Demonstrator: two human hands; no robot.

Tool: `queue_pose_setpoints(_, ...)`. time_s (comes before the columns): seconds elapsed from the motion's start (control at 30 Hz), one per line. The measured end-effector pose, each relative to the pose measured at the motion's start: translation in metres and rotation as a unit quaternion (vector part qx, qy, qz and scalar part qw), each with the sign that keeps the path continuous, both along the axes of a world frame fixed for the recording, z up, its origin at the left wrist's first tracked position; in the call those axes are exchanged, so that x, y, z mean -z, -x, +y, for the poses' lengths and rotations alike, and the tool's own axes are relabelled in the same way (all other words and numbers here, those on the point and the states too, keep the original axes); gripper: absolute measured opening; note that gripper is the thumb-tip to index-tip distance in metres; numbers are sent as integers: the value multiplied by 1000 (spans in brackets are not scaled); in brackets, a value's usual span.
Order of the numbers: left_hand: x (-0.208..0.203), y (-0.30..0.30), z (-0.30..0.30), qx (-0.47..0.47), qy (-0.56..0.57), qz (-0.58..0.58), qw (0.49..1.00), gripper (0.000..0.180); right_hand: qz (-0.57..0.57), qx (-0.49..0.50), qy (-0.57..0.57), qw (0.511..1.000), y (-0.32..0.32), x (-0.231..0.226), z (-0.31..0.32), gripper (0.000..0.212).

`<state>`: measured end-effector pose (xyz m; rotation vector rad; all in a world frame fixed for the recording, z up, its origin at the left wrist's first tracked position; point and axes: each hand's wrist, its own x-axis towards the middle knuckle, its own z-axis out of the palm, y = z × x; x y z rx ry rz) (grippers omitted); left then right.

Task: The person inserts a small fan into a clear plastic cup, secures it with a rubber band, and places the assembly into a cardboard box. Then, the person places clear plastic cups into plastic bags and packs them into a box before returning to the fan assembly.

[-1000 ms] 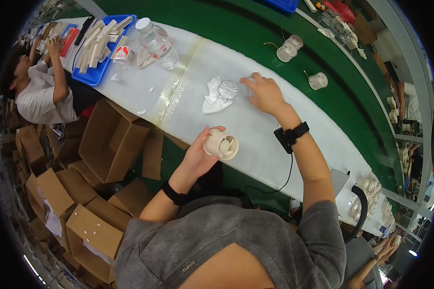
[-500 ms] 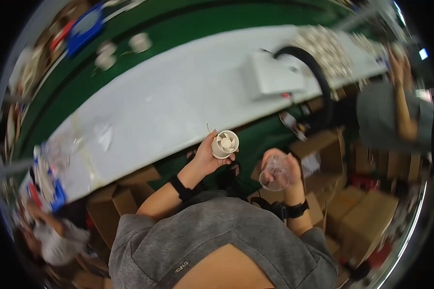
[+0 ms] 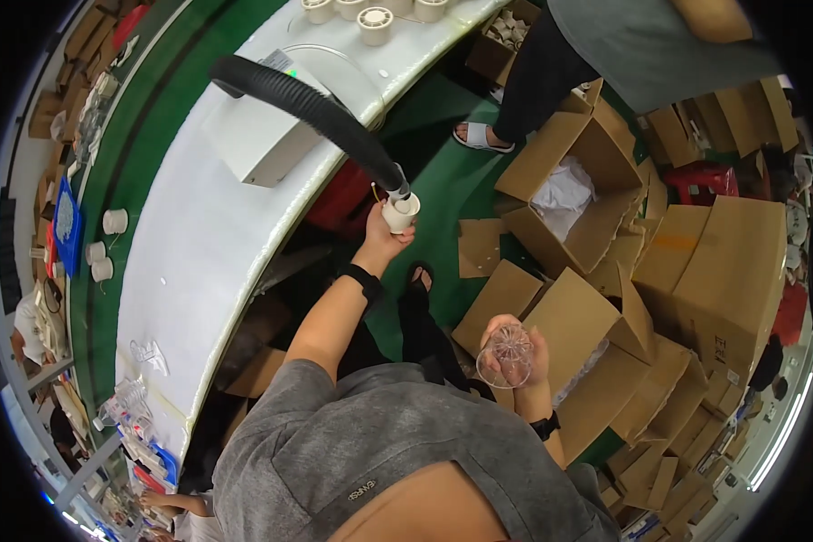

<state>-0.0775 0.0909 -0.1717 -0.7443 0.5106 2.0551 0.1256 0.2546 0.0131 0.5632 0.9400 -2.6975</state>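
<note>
My left hand [image 3: 384, 240] is wrapped round a small white cylindrical fan housing [image 3: 401, 218] with a short yellowish wire at its side. Right at the housing's open top sits the metal nozzle [image 3: 397, 188] of a thick black corrugated hose [image 3: 312, 107]; whether it touches cannot be made out. The hose arches over a white box-shaped machine [image 3: 271, 149] with a green light, on the white tabletop [image 3: 176, 262]. Lower and to the right, my right hand [image 3: 535, 354] holds a clear, ribbed plastic dome-shaped cover [image 3: 506, 356] in its fingers.
Several white fan housings [image 3: 374, 26] stand at the table's far end. Open cardboard boxes [image 3: 596, 172] crowd the floor on my right. A co-worker's leg [image 3: 546, 77] is beyond them. A green conveyor belt [image 3: 144, 172] with more white parts runs along the table's left.
My view has swung to the right, bringing the machine and boxes closer. The fan housing in my left hand is now under the hose nozzle. My right hand still holds the clear cover.
</note>
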Motion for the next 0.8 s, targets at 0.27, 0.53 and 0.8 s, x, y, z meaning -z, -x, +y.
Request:
queue_pose_setpoints(0.27, 13, 5, 16, 141, 312, 147, 928, 36, 14, 4, 27, 1000, 8, 2, 16, 55)
queue_pose_setpoints(0.53, -25, -11, 19, 210, 554, 621, 514, 36, 21, 10, 40, 999, 17, 14, 16, 53)
queue_pose_setpoints(0.8, -38, -58, -35, 113, 519, 547, 647, 36, -183, 56, 39, 981, 114, 105, 1, 42)
